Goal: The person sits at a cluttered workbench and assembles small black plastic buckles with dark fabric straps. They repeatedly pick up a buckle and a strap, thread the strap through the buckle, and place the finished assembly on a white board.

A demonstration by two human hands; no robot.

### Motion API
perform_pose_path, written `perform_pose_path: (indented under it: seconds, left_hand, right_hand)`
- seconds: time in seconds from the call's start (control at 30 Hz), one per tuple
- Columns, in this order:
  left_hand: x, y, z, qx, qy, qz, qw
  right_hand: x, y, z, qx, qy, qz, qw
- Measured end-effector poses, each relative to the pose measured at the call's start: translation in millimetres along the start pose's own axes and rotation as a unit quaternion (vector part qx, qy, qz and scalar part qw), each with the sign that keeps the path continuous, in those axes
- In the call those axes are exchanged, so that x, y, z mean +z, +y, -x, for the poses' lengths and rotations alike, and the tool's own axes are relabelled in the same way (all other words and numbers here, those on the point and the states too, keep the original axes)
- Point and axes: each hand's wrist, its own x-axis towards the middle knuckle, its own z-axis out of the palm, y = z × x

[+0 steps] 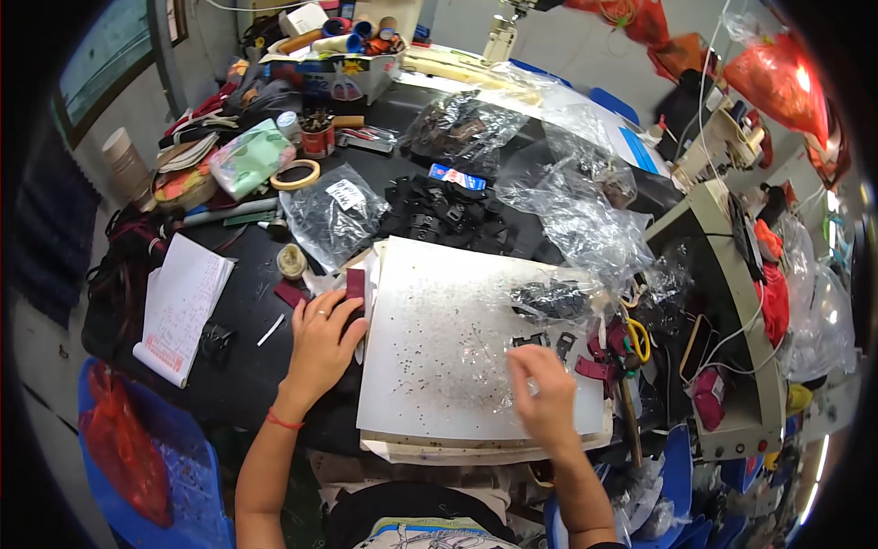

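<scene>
My left hand (326,337) rests at the left edge of a white board (448,366), fingers apart and bent. It wears a ring, and a red cord circles its wrist. Its fingertips are beside a dark red strip (355,284); another dark red piece (290,293) shows on its other side. Over the board's right half, my right hand (546,392) is closed with thumb and fingertips together, slightly blurred. What it holds, if anything, is hidden. Just beyond its fingers lie black plastic buckles (564,344). Small dark specks or holes dot the board.
Black straps and buckles (448,215) are heaped behind the board, among clear plastic bags (585,220). Yellow-handled scissors (638,340) and dark red straps (596,368) lie at its right. An open notebook (186,302), a tape roll (295,175) and a cluttered box (343,78) are left.
</scene>
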Motion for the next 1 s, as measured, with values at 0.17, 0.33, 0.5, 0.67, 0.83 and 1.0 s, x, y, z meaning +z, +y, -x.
perform_pose_path:
  seconds: [0.17, 0.33, 0.5, 0.67, 0.83, 1.0]
  left_hand:
    - [-6.6, 4.5, 1.1, 0.008, 0.045, -0.002, 0.999]
    - [-27.9, 52.0, 20.3, 0.038, 0.145, 0.030, 0.988]
    - [-19.0, 131.8, 53.9, -0.056, 0.023, 0.305, 0.950]
    - [-2.9, 120.1, 63.5, -0.090, -0.004, 0.295, 0.951]
    - [-17.1, 111.7, 69.3, -0.140, 0.018, 0.277, 0.951]
    - [-41.9, 79.4, 70.8, -0.199, 0.147, 0.297, 0.922]
  right_hand:
    - [-12.4, 25.2, -3.9, 0.041, 0.013, 0.198, 0.979]
    - [-7.3, 43.5, 3.5, 0.040, 0.015, 0.180, 0.983]
    - [12.5, -32.7, 9.8, 0.171, 0.089, -0.295, 0.936]
    - [28.2, -49.9, 22.1, 0.166, -0.062, -0.309, 0.935]
    - [28.6, -55.6, 18.7, 0.023, -0.135, -0.209, 0.968]
    - [67.0, -29.4, -19.9, -0.159, -0.195, 0.015, 0.968]
